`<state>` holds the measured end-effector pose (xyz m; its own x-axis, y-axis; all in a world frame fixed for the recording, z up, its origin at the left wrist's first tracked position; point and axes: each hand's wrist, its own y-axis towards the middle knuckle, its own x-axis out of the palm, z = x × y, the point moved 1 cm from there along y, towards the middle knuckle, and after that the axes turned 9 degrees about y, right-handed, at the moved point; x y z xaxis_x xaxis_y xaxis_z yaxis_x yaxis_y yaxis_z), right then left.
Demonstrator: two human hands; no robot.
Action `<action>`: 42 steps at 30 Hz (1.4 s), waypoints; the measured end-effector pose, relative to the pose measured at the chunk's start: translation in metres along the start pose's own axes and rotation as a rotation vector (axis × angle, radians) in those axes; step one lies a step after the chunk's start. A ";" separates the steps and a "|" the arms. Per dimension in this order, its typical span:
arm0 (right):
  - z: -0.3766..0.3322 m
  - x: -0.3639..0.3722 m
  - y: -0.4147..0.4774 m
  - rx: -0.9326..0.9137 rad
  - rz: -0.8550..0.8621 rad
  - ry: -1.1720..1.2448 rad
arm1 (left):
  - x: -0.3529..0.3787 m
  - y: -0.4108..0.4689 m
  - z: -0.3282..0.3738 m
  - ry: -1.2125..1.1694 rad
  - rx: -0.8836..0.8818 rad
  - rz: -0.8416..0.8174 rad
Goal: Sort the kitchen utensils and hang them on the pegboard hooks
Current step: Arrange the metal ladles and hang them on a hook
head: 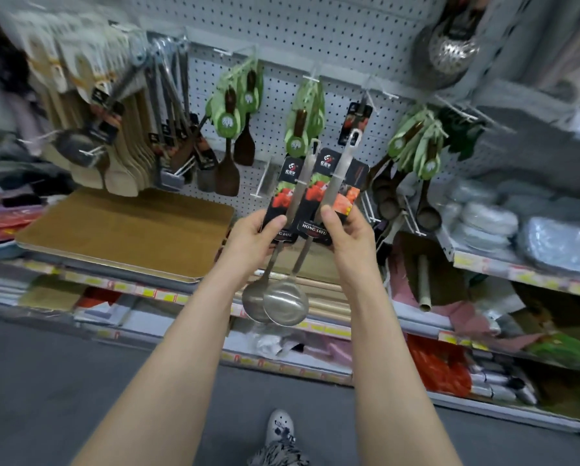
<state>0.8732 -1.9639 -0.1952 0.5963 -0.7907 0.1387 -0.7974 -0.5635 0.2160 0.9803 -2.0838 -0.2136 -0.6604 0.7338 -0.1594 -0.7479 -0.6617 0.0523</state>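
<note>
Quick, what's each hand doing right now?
Left hand: closed, gripping the left ladle by its card.
Right hand: closed, gripping the right ladle by its card.

Both bare arms reached out far ahead, side by side. The left hand (252,237) pinched the left ladle (301,178), thumb on top. The right hand (348,237) held the right ladle (341,163) the same way.
</note>
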 end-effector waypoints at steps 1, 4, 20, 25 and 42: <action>-0.002 -0.005 0.006 -0.014 0.020 0.002 | 0.002 0.006 0.002 0.039 0.016 0.002; -0.004 -0.024 0.025 -0.037 0.091 0.003 | 0.011 0.029 0.002 0.087 0.012 0.025; 0.024 -0.095 0.191 0.170 0.116 -0.031 | 0.078 0.167 0.018 0.033 0.034 0.021; 0.030 -0.099 0.220 0.237 0.083 -0.027 | 0.086 0.184 0.014 -0.030 -0.007 0.060; 0.065 -0.051 0.313 0.242 0.285 0.046 | 0.040 0.220 -0.003 -0.094 -0.120 0.165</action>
<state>0.5869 -2.1158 -0.1973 0.3468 -0.9152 0.2051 -0.9274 -0.3673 -0.0710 0.7894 -2.2010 -0.2112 -0.7804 0.6218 -0.0654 -0.6199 -0.7832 -0.0488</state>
